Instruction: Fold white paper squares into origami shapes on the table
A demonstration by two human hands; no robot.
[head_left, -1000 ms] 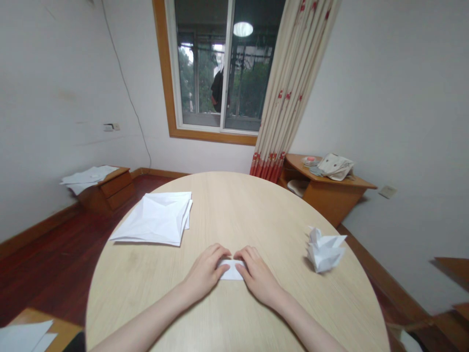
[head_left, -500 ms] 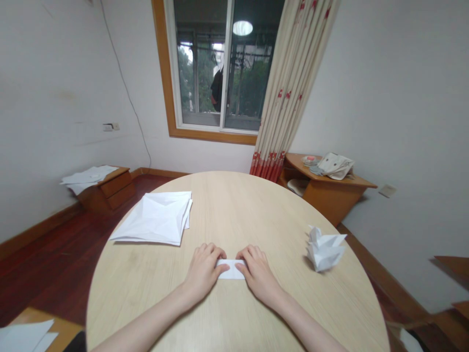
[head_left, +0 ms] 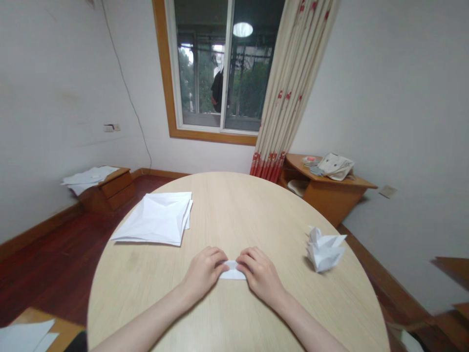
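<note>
A small folded strip of white paper [head_left: 233,274] lies on the round wooden table [head_left: 234,318] in front of me. My left hand [head_left: 205,269] pinches its left end, thumb at the near side and fingers curled over the far edge. At the right end, my right hand [head_left: 261,271] grips the paper in the same way. Only the middle of the folded paper shows between the thumbs; its ends are hidden under my fingers.
A stack of white paper sheets [head_left: 154,217] lies at the table's left. Folded white paper pieces [head_left: 324,249] stand bunched at the right. Beyond the table are a low drawer cabinet [head_left: 110,190], a corner desk [head_left: 326,193] with a cloth bag, and a curtain [head_left: 289,98].
My fingers have shifted slightly on the folded paper, and its far part looks a little raised or shaded now. Both hands stay at its two ends.
</note>
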